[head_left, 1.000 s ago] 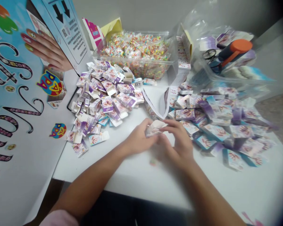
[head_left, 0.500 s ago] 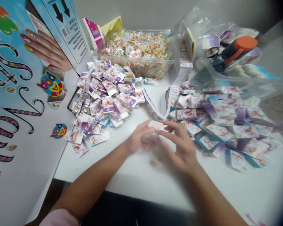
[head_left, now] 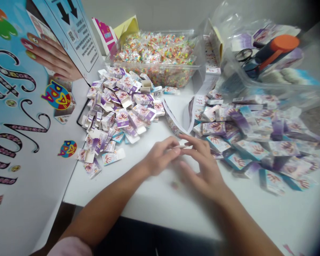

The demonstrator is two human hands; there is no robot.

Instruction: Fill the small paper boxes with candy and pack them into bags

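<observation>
My left hand (head_left: 160,156) and my right hand (head_left: 202,167) meet over the white table (head_left: 160,199), pinching a small flat white carton (head_left: 183,146) between their fingertips. Only a thin edge of the carton shows. A pile of opened little purple-and-white boxes (head_left: 120,110) lies to the left of my hands. A larger heap of closed boxes (head_left: 250,135) spreads to the right. A folded white sheet (head_left: 180,113) stands just beyond my fingers.
A clear tub of colourful small packets (head_left: 157,58) stands at the back. A plastic bag (head_left: 261,60) holds scissors and an orange-capped tool at the back right. A big blue printed cardboard panel (head_left: 24,117) leans along the left. The table's front edge runs near my forearms.
The small carton, bulkier and held up a second ago, now lies flat and lower between my fingertips. My right fingers have spread out. Both hands stay in the same place.
</observation>
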